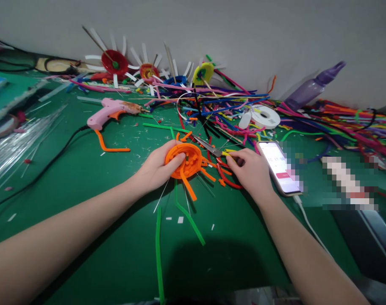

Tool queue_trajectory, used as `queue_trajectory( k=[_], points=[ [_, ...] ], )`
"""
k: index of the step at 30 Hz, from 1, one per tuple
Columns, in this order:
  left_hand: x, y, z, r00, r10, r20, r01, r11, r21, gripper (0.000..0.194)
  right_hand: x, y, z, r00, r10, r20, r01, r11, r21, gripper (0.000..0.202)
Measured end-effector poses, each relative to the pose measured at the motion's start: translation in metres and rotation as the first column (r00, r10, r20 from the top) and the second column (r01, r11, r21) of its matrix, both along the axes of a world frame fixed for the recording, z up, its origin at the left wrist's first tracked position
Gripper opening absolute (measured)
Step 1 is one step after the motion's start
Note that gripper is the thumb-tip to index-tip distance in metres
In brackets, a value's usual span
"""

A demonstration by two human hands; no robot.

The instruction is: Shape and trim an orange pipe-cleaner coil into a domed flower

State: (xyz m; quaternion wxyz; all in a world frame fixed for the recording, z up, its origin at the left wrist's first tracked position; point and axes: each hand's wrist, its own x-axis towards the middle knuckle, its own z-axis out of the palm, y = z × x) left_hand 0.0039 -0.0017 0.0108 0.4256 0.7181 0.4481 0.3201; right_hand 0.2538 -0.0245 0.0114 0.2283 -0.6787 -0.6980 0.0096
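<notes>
Head view: left grip (159, 163) holding orange round piece (195, 160), thumb pressed on its inner side, remaining fingers mostly hidden behind it. Orange strip ends stick out of the piece toward the right grip (253, 173). Right grip narrow, thumb and finger pinching short yellow strip (226, 153), just beside the orange piece. Scissors (214, 150) between the two grips, blades pointing away, red handles running partly under the right grip; can't tell if touching it.

Pink glue gun (112, 111) on green surface (116, 250), beyond and left of left grip; bent orange strip (112, 149) left of that grip. Green strips (158, 250) on the near side of left grip. Lit phone (277, 163) right of right grip, cable plugged in. White tape roll (269, 117) beyond right grip, purple bottle (307, 91) farther beyond, tilted. Red dish (119, 63) and yellow dish (197, 77), both with sticks, well beyond left grip.
</notes>
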Motion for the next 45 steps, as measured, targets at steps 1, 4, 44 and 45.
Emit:
queue_trajectory(
  k=[1,4,44,45],
  points=[
    [0.000,0.000,0.000,1.000,0.009,0.005,-0.009,1.000,-0.001,0.026,0.000,0.000,0.000,1.000,0.000,0.006,0.000,1.000,0.005,0.019],
    [0.001,-0.001,-0.001,0.999,0.026,0.023,-0.026,1.000,-0.007,0.026,0.000,-0.001,0.000,0.999,0.013,0.038,-0.015,0.999,0.049,0.019],
    [0.003,0.002,0.008,0.997,-0.028,0.066,0.033,0.996,-0.084,0.024,-0.024,0.098,0.046,0.979,0.123,0.161,-0.104,0.987,-0.120,0.022],
    [0.003,0.002,0.009,0.997,-0.030,0.064,0.035,0.996,-0.080,0.023,-0.028,0.102,0.046,0.979,0.133,0.156,-0.109,0.982,-0.153,0.023]
  ],
)
